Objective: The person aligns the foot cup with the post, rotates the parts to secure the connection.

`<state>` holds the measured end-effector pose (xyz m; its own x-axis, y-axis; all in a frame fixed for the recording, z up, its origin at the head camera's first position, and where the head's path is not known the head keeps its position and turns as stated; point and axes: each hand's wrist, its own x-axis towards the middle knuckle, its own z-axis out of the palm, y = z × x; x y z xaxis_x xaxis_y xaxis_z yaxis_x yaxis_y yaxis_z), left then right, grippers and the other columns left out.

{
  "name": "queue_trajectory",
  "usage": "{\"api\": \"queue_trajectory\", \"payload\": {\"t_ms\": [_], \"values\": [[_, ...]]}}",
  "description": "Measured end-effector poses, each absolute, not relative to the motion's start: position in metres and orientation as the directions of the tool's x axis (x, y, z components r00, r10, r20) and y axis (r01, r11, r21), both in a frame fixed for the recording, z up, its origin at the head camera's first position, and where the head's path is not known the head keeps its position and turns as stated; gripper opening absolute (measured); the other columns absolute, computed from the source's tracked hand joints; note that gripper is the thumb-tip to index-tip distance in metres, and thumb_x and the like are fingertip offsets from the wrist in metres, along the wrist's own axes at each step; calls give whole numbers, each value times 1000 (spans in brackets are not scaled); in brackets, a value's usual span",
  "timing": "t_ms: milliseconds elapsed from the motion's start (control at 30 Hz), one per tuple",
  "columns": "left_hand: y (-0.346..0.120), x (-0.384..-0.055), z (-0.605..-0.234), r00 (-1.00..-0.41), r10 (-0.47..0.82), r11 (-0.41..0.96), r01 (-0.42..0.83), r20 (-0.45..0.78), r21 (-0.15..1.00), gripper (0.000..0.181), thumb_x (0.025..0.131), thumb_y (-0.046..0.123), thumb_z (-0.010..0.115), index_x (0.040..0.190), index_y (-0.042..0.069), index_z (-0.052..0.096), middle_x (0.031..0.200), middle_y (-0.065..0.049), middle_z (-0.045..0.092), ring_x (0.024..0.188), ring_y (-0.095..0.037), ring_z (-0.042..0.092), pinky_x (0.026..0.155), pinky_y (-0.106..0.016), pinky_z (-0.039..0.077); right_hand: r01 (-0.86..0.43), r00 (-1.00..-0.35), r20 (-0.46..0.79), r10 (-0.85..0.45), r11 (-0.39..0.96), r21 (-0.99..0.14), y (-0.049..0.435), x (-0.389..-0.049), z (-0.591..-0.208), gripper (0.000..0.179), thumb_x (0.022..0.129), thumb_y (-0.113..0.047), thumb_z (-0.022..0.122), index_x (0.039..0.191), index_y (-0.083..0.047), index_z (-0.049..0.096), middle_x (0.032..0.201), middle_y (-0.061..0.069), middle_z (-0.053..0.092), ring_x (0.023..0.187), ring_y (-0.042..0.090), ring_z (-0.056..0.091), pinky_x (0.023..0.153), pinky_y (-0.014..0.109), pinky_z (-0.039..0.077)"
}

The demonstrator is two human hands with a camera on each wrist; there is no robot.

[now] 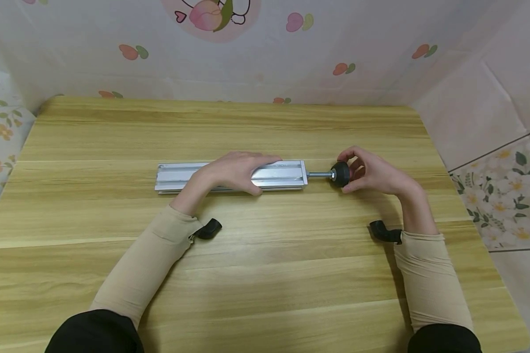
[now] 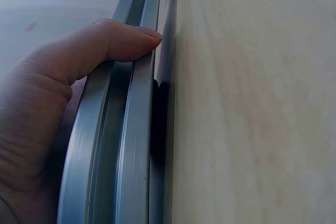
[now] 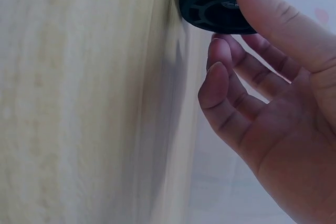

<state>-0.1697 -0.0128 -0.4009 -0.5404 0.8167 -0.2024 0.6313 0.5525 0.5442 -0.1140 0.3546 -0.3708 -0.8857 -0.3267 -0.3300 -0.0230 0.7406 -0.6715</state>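
A silver aluminium profile with lengthwise slots lies across the wooden table. My left hand grips it from above near its middle, the thumb along the near slotted side. From an end plate on the profile's right end, a threaded rod with a nut sticks out and carries a black levelling foot. My right hand pinches the foot's rim between thumb and index finger. Seen from the right wrist, the foot's hollow underside faces the palm, and the other fingers curl loosely below it.
The wooden table runs back to a white curtain printed with fruit. Flowered cloth hangs at both sides. Black wrist cameras stick out from the beige sleeves.
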Motion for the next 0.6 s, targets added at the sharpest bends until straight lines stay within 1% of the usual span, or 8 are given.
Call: {"api": "queue_trajectory", "payload": {"t_ms": [167, 333, 400, 467, 533, 600], "values": [[-13, -170, -401, -541, 815, 556, 629, -207, 544, 91, 80, 33, 69, 163, 30, 31, 165, 0, 42, 153, -23, 39, 124, -48, 34, -44, -895, -300, -329, 737, -675, 355, -113, -370, 69, 77, -3, 87, 135, -2, 50, 123, 16, 61, 94, 15, 62, 80, 19, 53], [-13, -169, -401, -544, 812, 561, 626, -213, 542, 91, 81, 34, 69, 163, 30, 30, 165, 0, 40, 154, -22, 38, 124, -48, 33, -40, -897, -300, -324, 736, -676, 357, -112, -369, 64, 80, -4, 86, 134, -3, 52, 111, 15, 62, 91, 14, 61, 80, 20, 52], [-13, -169, -401, -543, 812, 560, 627, -211, 541, 91, 81, 34, 69, 163, 30, 30, 165, 0, 40, 154, -22, 39, 124, -48, 33, -41, -895, -303, -326, 738, -674, 358, -112, -369, 61, 81, -6, 84, 134, -3, 53, 106, 14, 63, 90, 14, 61, 80, 20, 52], [-13, -169, -401, -543, 813, 559, 628, -209, 541, 91, 81, 34, 69, 163, 30, 30, 165, 0, 40, 153, -22, 39, 124, -48, 33, -50, -891, -306, -336, 741, -669, 360, -112, -369, 57, 84, -7, 82, 134, -3, 54, 104, 13, 63, 91, 12, 62, 80, 19, 52], [-13, -169, -401, -543, 814, 558, 628, -207, 543, 91, 81, 34, 69, 163, 30, 31, 165, 0, 40, 153, -23, 39, 124, -49, 33, -63, -887, -306, -347, 746, -663, 361, -112, -369, 54, 87, -8, 80, 135, -2, 55, 104, 12, 65, 91, 10, 62, 80, 19, 51], [-13, -170, -401, -543, 814, 558, 628, -208, 543, 91, 80, 33, 68, 163, 30, 31, 165, 0, 41, 153, -23, 39, 124, -49, 33, -76, -882, -306, -358, 749, -659, 363, -111, -368, 52, 90, -10, 78, 136, -2, 56, 107, 13, 66, 93, 8, 63, 80, 19, 51]]}}
